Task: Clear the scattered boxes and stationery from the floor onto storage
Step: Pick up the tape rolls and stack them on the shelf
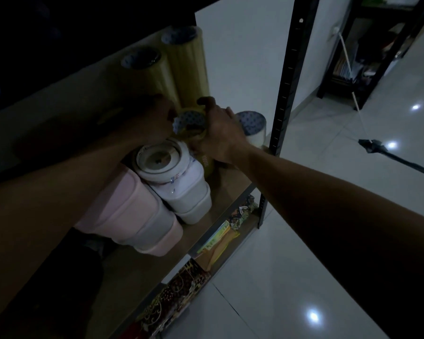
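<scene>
Both of my hands reach onto a wooden shelf [230, 184] of a black metal rack. Between them is a roll of clear brownish tape [190, 124] with a patterned core, tilted toward me. My left hand [154, 118] grips its left side and my right hand [220, 133] grips its right side. The roll hovers just above a white tape roll [157, 160] lying on stacked white tubs [189, 196]. Two tall stacks of yellowish tape rolls [181, 69] stand right behind it. The scene is dim.
Pink tubs [137, 216] are stacked at the shelf's left front. A white tape roll [252, 126] stands by the black upright post [282, 94]. Patterned paper rolls [181, 289] lie on the shelf below. Glossy tiled floor [304, 265] spreads to the right, with a dark rod [399, 160] and another rack [367, 57].
</scene>
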Available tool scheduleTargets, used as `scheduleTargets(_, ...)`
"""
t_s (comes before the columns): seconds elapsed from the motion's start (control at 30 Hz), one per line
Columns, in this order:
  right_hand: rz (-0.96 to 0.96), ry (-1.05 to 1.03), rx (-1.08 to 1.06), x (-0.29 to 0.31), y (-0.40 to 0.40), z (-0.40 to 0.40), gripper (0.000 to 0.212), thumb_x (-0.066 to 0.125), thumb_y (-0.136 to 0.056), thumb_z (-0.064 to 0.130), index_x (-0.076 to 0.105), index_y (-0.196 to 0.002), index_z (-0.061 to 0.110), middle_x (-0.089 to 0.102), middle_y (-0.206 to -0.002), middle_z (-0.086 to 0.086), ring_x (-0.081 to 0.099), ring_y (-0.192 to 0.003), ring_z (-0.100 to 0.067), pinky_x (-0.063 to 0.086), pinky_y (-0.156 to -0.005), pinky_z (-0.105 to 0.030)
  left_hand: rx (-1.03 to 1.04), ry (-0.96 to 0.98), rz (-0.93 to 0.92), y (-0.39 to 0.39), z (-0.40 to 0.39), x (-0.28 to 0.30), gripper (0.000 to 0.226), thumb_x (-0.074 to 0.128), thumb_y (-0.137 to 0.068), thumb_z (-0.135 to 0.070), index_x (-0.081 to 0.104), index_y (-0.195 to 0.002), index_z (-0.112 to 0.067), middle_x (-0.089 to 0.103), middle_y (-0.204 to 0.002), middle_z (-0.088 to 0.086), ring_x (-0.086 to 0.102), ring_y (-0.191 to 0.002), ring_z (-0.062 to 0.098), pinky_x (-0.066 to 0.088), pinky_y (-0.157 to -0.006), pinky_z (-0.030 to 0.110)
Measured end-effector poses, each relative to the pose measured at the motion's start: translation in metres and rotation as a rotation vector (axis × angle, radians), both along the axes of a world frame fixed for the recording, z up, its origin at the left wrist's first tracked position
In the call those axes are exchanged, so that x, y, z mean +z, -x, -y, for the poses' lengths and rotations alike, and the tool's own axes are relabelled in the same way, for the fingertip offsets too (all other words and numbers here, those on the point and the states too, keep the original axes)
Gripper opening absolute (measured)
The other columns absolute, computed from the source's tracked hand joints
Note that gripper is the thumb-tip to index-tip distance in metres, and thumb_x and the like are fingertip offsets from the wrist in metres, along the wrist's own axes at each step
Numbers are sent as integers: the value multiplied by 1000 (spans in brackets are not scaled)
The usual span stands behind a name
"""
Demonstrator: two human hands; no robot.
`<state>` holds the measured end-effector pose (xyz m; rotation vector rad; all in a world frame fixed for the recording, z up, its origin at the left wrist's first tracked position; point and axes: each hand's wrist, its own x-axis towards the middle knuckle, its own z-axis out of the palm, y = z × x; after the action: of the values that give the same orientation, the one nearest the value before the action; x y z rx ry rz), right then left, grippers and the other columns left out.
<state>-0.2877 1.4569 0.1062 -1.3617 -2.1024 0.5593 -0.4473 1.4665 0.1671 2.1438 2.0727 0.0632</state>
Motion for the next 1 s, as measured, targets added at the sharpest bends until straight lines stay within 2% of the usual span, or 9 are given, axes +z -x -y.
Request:
scheduleTargets(0.2,200,-20,68,0,-2,4,100,76,-79,44,19,-156,12,53,-141,-15,35,-139,-35,17,-118,-40,0,25,13,9,12,-9,27,57,-96,-16,70,-119,-13,67,-118,10,62,-110,31,47,-87,34)
scheduleTargets(0.3,352,-18,108,3,1,1,106,71,-84,52,9,-159,11,49,-149,-13,39,-142,-29,1,-123,-51,13,-3,25,7,16,-9,29,54,-98,-20,67,-122,-10,65,-121,14,61,-112,34,47,-92,39)
scheduleTargets(0.47,593,20,211,24,-5,-3,98,63,-92,51,5,-161,13,14,-167,-7,16,-153,-24,-12,-115,-68,39,-63,11,-7,28,0,31,51,-98,-23,64,-122,-8,62,-125,18,58,-115,39,48,-98,47)
scheduleTargets(0.57,363,34,186,37,-19,-2,75,60,-97,33,21,-159,14,21,-165,-8,25,-151,-22,-2,-119,-64,38,-130,25,-22,42,12,38,43,-98,-33,62,-123,-12,59,-126,18,57,-114,40,48,-98,50)
scheduleTargets(0.63,42,20,160,41,-34,7,59,57,-96,16,38,-152,13,30,-162,-9,41,-142,-21,23,-122,-49,26,-183,38,-32,57,21,39,41,-98,-37,61,-122,-13,60,-123,16,58,-112,38,49,-96,50)
scheduleTargets(0.7,-233,-21,109,43,-51,29,46,55,-97,6,53,-142,12,46,-152,-5,52,-127,-3,42,-108,-21,-20,-248,106,-44,75,26,29,45,-99,-34,63,-114,-16,65,-113,10,62,-105,32,51,-91,47)
scheduleTargets(0.77,-388,-62,49,38,-70,58,32,55,-98,5,61,-130,8,59,-132,-2,57,-100,15,44,-87,-4,-90,-328,174,-59,98,30,23,48,-98,-31,66,-106,-18,68,-101,5,64,-93,26,55,-82,44)
scheduleTargets(0.83,-451,-109,-10,23,-91,88,25,55,-98,7,65,-121,6,62,-119,2,58,-96,14,47,-84,-8,-177,-415,145,-74,120,24,22,50,-98,-28,67,-103,-15,69,-97,6,64,-88,27,53,-74,41)
scheduleTargets(1.0,-362,-15,-214,-35,-151,166,24,52,-100,9,68,-117,14,66,-118,3,62,-105,-6,53,-87,-23,-451,-445,8,-111,179,-24,21,48,-94,-25,57,-81,-11,60,-82,9,55,-73,29,35,-57,38)
